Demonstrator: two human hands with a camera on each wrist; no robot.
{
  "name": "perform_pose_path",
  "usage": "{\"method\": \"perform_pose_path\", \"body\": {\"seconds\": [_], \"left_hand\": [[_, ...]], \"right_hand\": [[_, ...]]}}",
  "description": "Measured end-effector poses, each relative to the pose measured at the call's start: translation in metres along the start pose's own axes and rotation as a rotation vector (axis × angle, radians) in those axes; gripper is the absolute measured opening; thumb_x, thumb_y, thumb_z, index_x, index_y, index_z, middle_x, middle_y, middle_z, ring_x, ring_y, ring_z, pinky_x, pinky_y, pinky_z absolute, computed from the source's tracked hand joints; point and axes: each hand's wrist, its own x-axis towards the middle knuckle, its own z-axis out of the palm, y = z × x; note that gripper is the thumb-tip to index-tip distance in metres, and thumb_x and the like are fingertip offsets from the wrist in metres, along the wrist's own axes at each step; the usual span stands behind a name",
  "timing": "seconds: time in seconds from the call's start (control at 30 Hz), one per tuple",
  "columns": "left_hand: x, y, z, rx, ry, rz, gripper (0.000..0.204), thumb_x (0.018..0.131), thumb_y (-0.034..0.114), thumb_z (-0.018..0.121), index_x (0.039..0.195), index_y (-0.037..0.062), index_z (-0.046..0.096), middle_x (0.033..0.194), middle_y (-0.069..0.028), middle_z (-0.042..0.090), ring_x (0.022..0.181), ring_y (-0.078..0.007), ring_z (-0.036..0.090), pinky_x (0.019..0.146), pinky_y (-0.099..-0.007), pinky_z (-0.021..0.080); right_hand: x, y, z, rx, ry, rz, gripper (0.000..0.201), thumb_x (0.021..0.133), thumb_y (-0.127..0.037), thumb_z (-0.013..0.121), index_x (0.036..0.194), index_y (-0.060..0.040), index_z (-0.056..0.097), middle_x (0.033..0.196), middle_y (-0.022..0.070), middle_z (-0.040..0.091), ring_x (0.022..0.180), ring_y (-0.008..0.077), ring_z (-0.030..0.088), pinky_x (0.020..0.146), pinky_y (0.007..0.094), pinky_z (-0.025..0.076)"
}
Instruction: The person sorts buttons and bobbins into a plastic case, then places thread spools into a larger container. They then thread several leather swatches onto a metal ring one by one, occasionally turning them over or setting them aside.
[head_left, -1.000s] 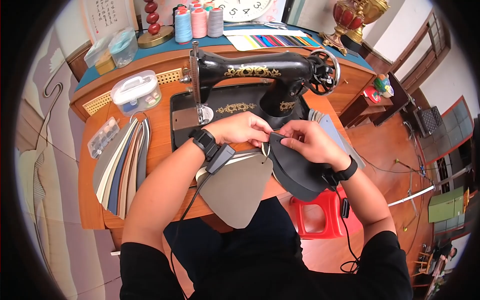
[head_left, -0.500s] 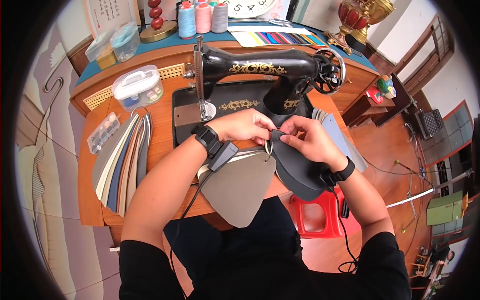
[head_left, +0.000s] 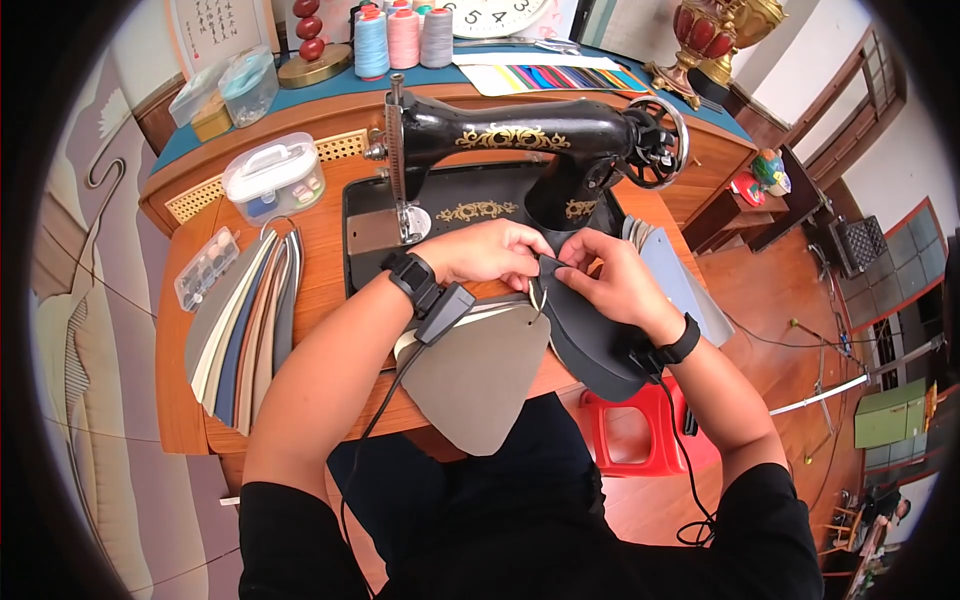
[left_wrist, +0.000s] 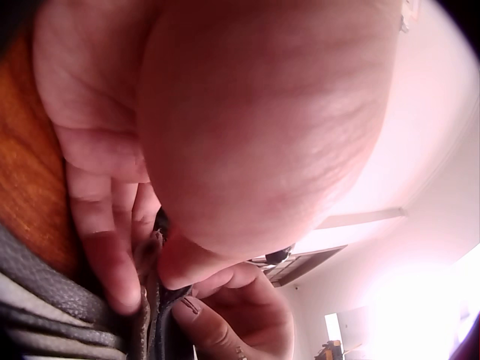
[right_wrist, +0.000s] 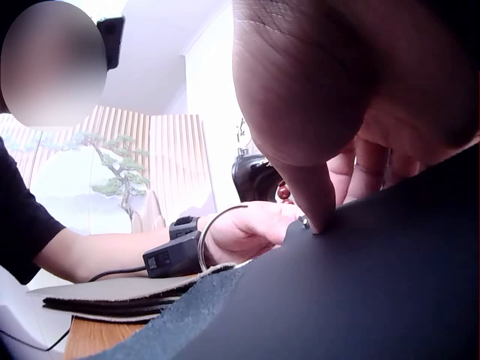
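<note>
Several leather swatches hang on a metal ring (right_wrist: 202,244) in front of the sewing machine. A taupe swatch (head_left: 475,375) lies on top of the left part of the bundle, over the table's front edge. Dark grey swatches (head_left: 603,345) fan out to the right. My left hand (head_left: 490,252) pinches the swatches' narrow ends near the ring between thumb and fingers, as the left wrist view shows. Close beside it, my right hand (head_left: 613,280) pinches the narrow end of a dark swatch, thumb on its smooth face. The fingers behind the leather are partly hidden.
Behind the hands stands a black sewing machine (head_left: 520,125). On the left are another swatch bundle (head_left: 250,330), a small button box (head_left: 207,268) and a clear lidded box (head_left: 273,178). More swatches (head_left: 672,270) lie to the right, above a red stool (head_left: 625,440).
The head view has shifted slightly. Both hands keep their hold near the ring, the right thumb shifting a little along the dark swatch's tip.
</note>
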Motion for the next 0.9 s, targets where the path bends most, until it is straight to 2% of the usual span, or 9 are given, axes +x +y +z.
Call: {"method": "perform_pose_path", "body": {"seconds": [0.07, 0.27, 0.37, 0.4, 0.43, 0.6, 0.67, 0.83, 0.9], "left_hand": [[-0.001, 0.003, 0.002, -0.062, 0.074, -0.054, 0.024, 0.1, 0.01, 0.056, 0.123, 0.0037, 0.061, 0.095, -0.0013, 0.065, 0.084, -0.0101, 0.066, 0.076, -0.0249, 0.054], [0.0, 0.008, -0.001, -0.163, 0.017, -0.089, 0.023, 0.103, 0.015, 0.055, 0.123, 0.0077, 0.061, 0.099, -0.0022, 0.064, 0.085, -0.0102, 0.066, 0.076, -0.0247, 0.053], [0.0, 0.006, 0.003, -0.039, 0.033, -0.044, 0.022, 0.103, 0.021, 0.06, 0.119, 0.0075, 0.066, 0.102, -0.0014, 0.065, 0.085, -0.0092, 0.065, 0.077, -0.0242, 0.053], [-0.001, 0.004, 0.002, -0.02, 0.013, -0.011, 0.022, 0.101, 0.024, 0.064, 0.115, 0.0068, 0.069, 0.102, -0.0004, 0.066, 0.085, -0.0081, 0.064, 0.078, -0.0238, 0.053], [-0.001, 0.002, 0.001, -0.022, 0.015, -0.014, 0.022, 0.101, 0.024, 0.064, 0.115, 0.0068, 0.069, 0.102, -0.0004, 0.066, 0.085, -0.0081, 0.064, 0.078, -0.0238, 0.053], [-0.002, 0.006, 0.002, 0.019, 0.014, -0.019, 0.02, 0.099, 0.018, 0.067, 0.114, 0.0059, 0.068, 0.098, -0.0002, 0.067, 0.084, -0.0077, 0.063, 0.078, -0.0234, 0.053], [-0.001, 0.005, 0.002, 0.003, 0.007, -0.013, 0.019, 0.098, 0.017, 0.067, 0.113, 0.006, 0.068, 0.098, -0.0001, 0.066, 0.084, -0.0076, 0.063, 0.078, -0.0233, 0.052], [-0.001, 0.002, 0.0, -0.003, -0.004, -0.012, 0.015, 0.097, 0.015, 0.068, 0.11, 0.0059, 0.068, 0.098, 0.0, 0.066, 0.084, -0.0073, 0.062, 0.078, -0.023, 0.052], [0.0, 0.002, 0.0, -0.014, -0.008, -0.003, 0.015, 0.097, 0.015, 0.068, 0.108, 0.0055, 0.068, 0.098, 0.0002, 0.066, 0.084, -0.0072, 0.062, 0.078, -0.0231, 0.052]], "right_hand": [[0.001, 0.004, 0.002, -0.065, 0.002, 0.033, 0.017, 0.085, -0.008, 0.075, 0.096, 0.0007, 0.065, 0.079, 0.0086, 0.069, 0.072, 0.0193, 0.068, 0.068, 0.0325, 0.054], [0.001, 0.004, 0.002, -0.133, 0.039, 0.025, 0.018, 0.083, -0.013, 0.078, 0.088, 0.0007, 0.067, 0.084, 0.0121, 0.067, 0.076, 0.0249, 0.069, 0.07, 0.0352, 0.055], [0.0, 0.011, -0.008, -0.211, 0.044, -0.068, 0.012, 0.085, -0.011, 0.077, 0.089, -0.0021, 0.069, 0.087, 0.0067, 0.065, 0.077, 0.0183, 0.066, 0.069, 0.0308, 0.054], [0.0, 0.006, -0.016, -0.229, 0.074, -0.041, 0.011, 0.082, -0.011, 0.075, 0.086, -0.002, 0.07, 0.086, 0.013, 0.066, 0.081, 0.026, 0.068, 0.073, 0.0364, 0.054], [0.001, 0.002, -0.028, -0.317, 0.094, -0.055, 0.009, 0.082, -0.009, 0.073, 0.087, -0.002, 0.071, 0.084, 0.0135, 0.068, 0.078, 0.0264, 0.068, 0.072, 0.0369, 0.054], [0.007, 0.034, -0.09, -0.508, 0.161, 0.124, 0.02, 0.081, -0.012, 0.073, 0.095, 0.0017, 0.07, 0.086, 0.0167, 0.073, 0.081, 0.0272, 0.072, 0.074, 0.037, 0.056], [0.003, 0.057, -0.109, -0.566, 0.175, 0.176, 0.026, 0.08, -0.015, 0.074, 0.098, 0.0034, 0.07, 0.089, 0.0183, 0.072, 0.083, 0.0313, 0.072, 0.076, 0.0393, 0.056], [-0.004, 0.089, -0.117, -0.617, 0.125, 0.405, 0.032, 0.078, -0.021, 0.075, 0.094, 0.0055, 0.071, 0.087, 0.0224, 0.071, 0.086, 0.0371, 0.071, 0.078, 0.042, 0.056], [-0.005, 0.086, -0.115, -0.616, 0.143, 0.387, 0.027, 0.077, -0.019, 0.075, 0.09, 0.0053, 0.071, 0.086, 0.0224, 0.072, 0.085, 0.0373, 0.071, 0.077, 0.042, 0.056]]}}
